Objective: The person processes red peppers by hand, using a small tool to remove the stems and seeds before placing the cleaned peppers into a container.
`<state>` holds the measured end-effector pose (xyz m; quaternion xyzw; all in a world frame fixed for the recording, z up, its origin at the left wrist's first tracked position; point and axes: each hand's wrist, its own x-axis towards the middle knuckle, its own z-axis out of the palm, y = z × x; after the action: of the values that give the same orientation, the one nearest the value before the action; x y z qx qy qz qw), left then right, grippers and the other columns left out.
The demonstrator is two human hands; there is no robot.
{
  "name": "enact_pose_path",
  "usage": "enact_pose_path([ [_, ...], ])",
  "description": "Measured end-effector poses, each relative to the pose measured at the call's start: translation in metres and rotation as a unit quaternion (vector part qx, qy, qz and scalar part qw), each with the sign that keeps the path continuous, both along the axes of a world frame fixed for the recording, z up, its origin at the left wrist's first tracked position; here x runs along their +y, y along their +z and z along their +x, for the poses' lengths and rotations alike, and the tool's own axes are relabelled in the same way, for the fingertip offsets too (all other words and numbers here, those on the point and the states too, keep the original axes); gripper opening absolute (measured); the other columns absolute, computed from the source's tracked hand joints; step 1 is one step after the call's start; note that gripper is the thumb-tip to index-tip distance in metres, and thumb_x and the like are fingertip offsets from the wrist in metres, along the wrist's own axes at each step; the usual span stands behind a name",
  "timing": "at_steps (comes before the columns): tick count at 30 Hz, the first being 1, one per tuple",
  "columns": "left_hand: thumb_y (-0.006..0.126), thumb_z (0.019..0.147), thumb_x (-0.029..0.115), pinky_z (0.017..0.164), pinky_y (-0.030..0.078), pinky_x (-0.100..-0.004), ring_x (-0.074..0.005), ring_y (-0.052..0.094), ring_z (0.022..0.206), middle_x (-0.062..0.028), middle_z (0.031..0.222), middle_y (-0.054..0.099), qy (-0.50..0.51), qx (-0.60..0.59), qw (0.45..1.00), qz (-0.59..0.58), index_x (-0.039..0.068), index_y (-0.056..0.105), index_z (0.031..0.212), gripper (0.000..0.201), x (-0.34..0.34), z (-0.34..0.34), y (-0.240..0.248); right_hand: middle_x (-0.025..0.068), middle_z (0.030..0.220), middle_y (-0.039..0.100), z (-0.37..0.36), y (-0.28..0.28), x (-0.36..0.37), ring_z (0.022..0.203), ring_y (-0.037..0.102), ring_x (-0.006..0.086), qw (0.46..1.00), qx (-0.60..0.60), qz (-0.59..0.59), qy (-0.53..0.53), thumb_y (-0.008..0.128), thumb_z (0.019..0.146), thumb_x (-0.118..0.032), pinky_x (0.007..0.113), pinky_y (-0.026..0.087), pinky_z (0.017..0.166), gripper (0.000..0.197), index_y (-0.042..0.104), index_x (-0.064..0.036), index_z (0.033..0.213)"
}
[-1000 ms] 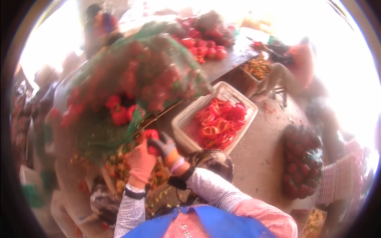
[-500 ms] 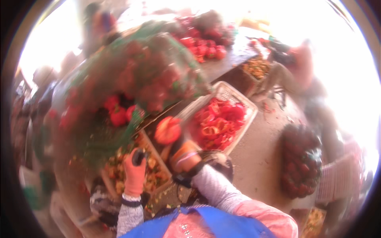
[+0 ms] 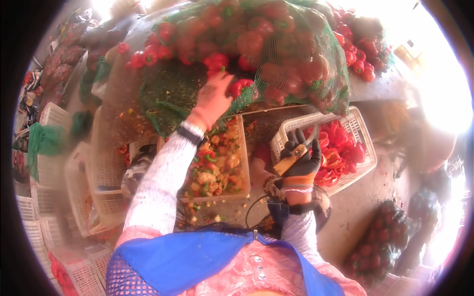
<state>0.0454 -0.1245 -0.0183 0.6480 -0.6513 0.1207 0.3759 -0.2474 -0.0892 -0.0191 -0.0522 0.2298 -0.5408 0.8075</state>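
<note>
My left hand (image 3: 213,98) reaches up to the mouth of a green net bag (image 3: 301,64) of red bell peppers. Its fingers look stretched out against a red bell pepper (image 3: 216,61), their tips partly hidden. Another red bell pepper (image 3: 240,88) lies beside the hand. My right hand (image 3: 301,165), in a black and orange glove, is turned palm up and closed on a knife (image 3: 291,160) with a tan handle and a curved blade. Just beyond it stands a pale plastic crate (image 3: 368,170) with cut red pepper pieces (image 3: 338,148).
Below my left forearm, a shallow crate (image 3: 245,167) holds pepper cores and scraps. More whole peppers (image 3: 360,59) lie at the far right. A full dark net bag (image 3: 380,237) rests on the floor at right. Several pale crates (image 3: 79,187) stand at left.
My left hand has moved from above the scrap crate up to the peppers at the net bag. The pepper between my hands is gone from there. The view has shifted.
</note>
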Motion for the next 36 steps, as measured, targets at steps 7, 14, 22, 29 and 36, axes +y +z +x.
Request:
enact_pose_path([
  [7, 0.057, 0.076, 0.007, 0.096, 0.046, -0.0442, -0.0375, 0.054, 0.111, -0.0214, 0.116, 0.057, -0.105, -0.145, 0.983, 0.047, 0.006, 0.058, 0.125, 0.049, -0.076, -0.028, -0.026, 0.0153, 0.106, 0.068, 0.005, -0.023, 0.0, 0.085, 0.062, 0.0229, 0.949, 0.188, -0.254, -0.016, 0.047, 0.097, -0.04, 0.033, 0.049, 0.066, 0.05, 0.053, -0.0027, 0.131],
  [14, 0.086, 0.057, 0.008, 0.1, 0.046, -0.0419, -0.035, 0.054, 0.116, -0.0158, 0.122, 0.057, 0.025, 0.15, 0.985, -0.078, 0.004, 0.049, 0.129, 0.081, 0.014, -0.009, 0.002, 0.0165, 0.107, 0.066, 0.015, 0.016, 0.02, 0.099, 0.065, 0.0315, 0.729, 0.534, -0.424, -0.064, 0.061, 0.083, -0.015, 0.039, 0.052, 0.083, 0.034, 0.064, -0.0031, 0.115],
  [22, 0.066, 0.088, 0.01, 0.101, 0.045, -0.0375, -0.0273, 0.058, 0.114, -0.0146, 0.123, 0.059, -0.002, 0.185, 0.982, 0.021, 0.004, 0.053, 0.131, 0.045, 0.139, 0.019, -0.05, 0.0105, 0.103, 0.063, 0.139, -0.051, -0.01, 0.075, 0.065, 0.0187, 0.677, 0.484, -0.543, 0.114, 0.068, 0.083, -0.006, 0.029, 0.053, 0.067, 0.042, 0.062, -0.0114, 0.125],
  [29, 0.079, 0.071, 0.008, 0.1, 0.047, -0.0357, -0.0253, 0.058, 0.116, -0.0114, 0.125, 0.059, -0.11, 0.4, 0.91, 0.019, 0.005, 0.051, 0.128, 0.064, 0.119, 0.092, -0.015, 0.0119, 0.117, 0.067, 0.222, -0.003, -0.013, 0.107, 0.064, 0.018, 0.668, 0.452, -0.575, 0.137, 0.087, 0.065, -0.015, 0.032, 0.054, 0.089, 0.074, 0.055, -0.0001, 0.13],
  [36, 0.088, 0.057, 0.034, 0.099, 0.045, -0.0419, -0.0359, 0.051, 0.119, -0.0185, 0.124, 0.054, 0.14, 0.215, 0.96, 0.115, 0.003, 0.05, 0.127, 0.085, 0.101, 0.124, -0.075, 0.0179, 0.107, 0.068, 0.243, -0.032, -0.012, 0.097, 0.067, 0.0294, 0.603, 0.571, -0.545, 0.113, 0.064, 0.087, -0.016, 0.038, 0.052, 0.082, 0.038, 0.061, -0.003, 0.123],
])
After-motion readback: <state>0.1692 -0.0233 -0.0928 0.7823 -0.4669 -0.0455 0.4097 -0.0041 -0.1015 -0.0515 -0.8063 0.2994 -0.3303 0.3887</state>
